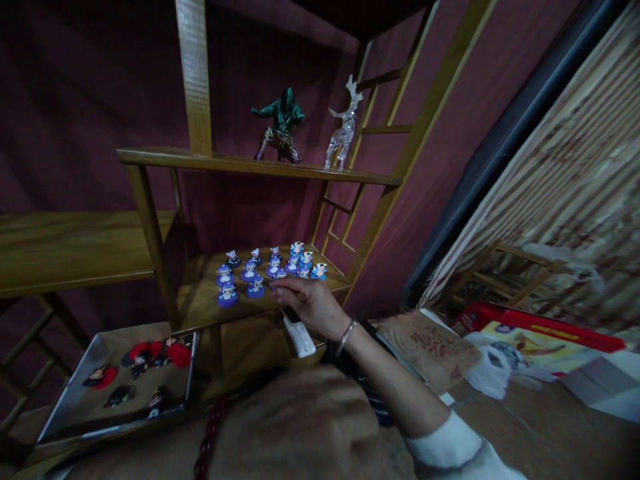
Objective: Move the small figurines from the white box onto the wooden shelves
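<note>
Small figurines on round purple bases stand in rows on the lower wooden shelf. My right hand reaches over the shelf's front edge, fingers pinched at the front row. A bit of purple shows at the fingertips; it looks like the base of a figurine, mostly hidden by the fingers. Blue-and-white figurines stand just behind that hand, and dark-based ones line the back. Close to the camera, my left hand is smeared by motion, its fingers unclear. A small white box-like object lies below my right hand.
A shallow box with several red and black figurines sits at lower left. Above, a green hooded statue and a clear deer occupy the upper shelf. To the right lie a plastic bag and a red-yellow carton.
</note>
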### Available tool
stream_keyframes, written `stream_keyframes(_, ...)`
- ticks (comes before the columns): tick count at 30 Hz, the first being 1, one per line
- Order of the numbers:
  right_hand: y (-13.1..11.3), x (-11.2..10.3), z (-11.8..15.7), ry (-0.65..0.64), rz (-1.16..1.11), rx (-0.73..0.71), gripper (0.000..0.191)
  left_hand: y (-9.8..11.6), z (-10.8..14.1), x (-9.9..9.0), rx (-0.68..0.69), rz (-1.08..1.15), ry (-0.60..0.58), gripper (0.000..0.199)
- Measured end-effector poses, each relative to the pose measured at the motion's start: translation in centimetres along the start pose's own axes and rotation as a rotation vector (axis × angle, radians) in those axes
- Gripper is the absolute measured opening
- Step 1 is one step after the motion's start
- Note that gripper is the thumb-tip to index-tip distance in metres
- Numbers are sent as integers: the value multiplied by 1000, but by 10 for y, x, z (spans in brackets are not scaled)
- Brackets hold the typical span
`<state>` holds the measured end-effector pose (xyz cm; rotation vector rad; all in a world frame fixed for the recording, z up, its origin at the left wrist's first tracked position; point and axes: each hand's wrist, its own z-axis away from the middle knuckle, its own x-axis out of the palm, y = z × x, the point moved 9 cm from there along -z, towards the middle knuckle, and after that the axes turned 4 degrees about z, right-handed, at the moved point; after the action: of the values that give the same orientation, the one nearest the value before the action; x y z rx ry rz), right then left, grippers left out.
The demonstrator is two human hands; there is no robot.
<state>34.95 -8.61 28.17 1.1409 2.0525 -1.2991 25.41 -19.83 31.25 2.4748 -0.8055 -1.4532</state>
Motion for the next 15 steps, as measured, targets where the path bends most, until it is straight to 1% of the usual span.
stream_keyframes(2, 10, -12, -20, 20, 66, -34, 25, -22, -11, -15, -43, -27, -11, 24)
stream_keyframes(3, 14, -16, -30, 23, 120, -53, 25, -39, -13, -17, -98, -91, -42, 28)
stream_keyframes(6, 23, -23, -58, 2, 318, -140, 29, -92, -14, -20, -203, -306, -142, 37)
stream_keyframes(9, 34, -21, -80, -65, 442, -222, 29, -152, -15, -27, -362, -524, -275, 40)
stream_keyframes(11, 48, -17, -92, -128, 490, -218, 28, -187, -19, -37, -483, -629, -358, 35)
stream_keyframes(12, 56, -15, -97, -159, 512, -199, 28, -201, -21, -44, -546, -672, -373, 34)
stream_keyframes(14, 73, -11, -106, -207, 544, -130, 30, -224, -28, -57, -651, -711, -393, 36)
stream_keyframes(15, 82, -11, -110, -224, 553, -87, 31, -232, -31, -60, -671, -702, -403, 37)
